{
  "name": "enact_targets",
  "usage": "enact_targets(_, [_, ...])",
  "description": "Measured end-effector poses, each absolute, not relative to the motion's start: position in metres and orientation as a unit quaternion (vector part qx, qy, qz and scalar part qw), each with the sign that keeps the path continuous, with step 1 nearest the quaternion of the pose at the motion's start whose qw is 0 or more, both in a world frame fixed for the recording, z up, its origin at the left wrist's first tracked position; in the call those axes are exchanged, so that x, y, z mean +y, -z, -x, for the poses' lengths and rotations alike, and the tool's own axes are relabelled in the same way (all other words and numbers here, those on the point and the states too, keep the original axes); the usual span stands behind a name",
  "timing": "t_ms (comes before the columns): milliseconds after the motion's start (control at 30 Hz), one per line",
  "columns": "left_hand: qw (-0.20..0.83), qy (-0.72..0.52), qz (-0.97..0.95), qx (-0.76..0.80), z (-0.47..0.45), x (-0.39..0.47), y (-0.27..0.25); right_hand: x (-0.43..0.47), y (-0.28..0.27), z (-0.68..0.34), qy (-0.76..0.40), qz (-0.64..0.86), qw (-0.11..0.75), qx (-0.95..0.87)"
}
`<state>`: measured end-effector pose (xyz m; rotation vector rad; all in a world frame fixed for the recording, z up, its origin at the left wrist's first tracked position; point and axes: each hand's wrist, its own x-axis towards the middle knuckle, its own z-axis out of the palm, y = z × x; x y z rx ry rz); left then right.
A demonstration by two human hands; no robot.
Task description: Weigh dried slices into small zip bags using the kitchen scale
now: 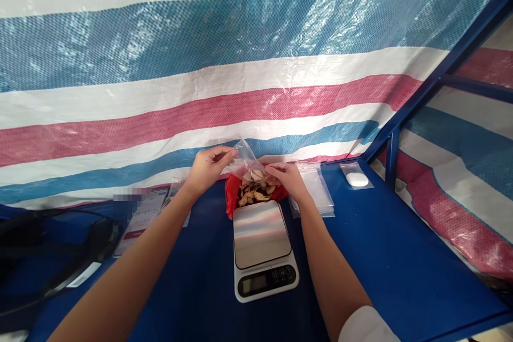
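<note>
Between my two hands is a clear plastic bag [245, 156], tilted, with a few pale dried slices in its lower part. My left hand [209, 166] pinches its upper left edge. Fingers of my right hand [285, 175] are closed on its lower right side. Just below the bag lies an open red bag [231, 196] full of dried brown and cream slices [256, 193]. A white kitchen scale [264, 246] with a shiny steel plate stands in front of it, nothing on the plate.
Several flat clear bags [318, 189] lie right of the red bag. Farther right, a small white rounded object [356, 179] rests on a clear bag. On the left are a phone [140, 222] and black straps [80, 256]. Striped sheeting [224, 107] hangs behind the blue table [372, 256].
</note>
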<state>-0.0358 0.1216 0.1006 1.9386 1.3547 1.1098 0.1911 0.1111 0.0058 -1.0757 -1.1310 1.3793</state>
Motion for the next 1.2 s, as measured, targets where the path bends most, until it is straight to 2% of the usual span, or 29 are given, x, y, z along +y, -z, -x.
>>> enact_targets(533, [0.259, -0.442, -0.696, 0.504, 0.037, 0.12, -0.107, 0.111, -0.011, -0.191, -0.574, 0.434, 0.53, -0.448])
enact_targets(767, [0.257, -0.429, -0.701, 0.509, 0.04, 0.12, -0.105, 0.11, -0.012, -0.183, -0.574, 0.455, 0.505, -0.458])
enact_targets(1200, [0.261, -0.452, -0.68, 0.514, 0.047, 0.122, -0.103, 0.107, -0.019, -0.181, -0.578, 0.446, 0.52, -0.443])
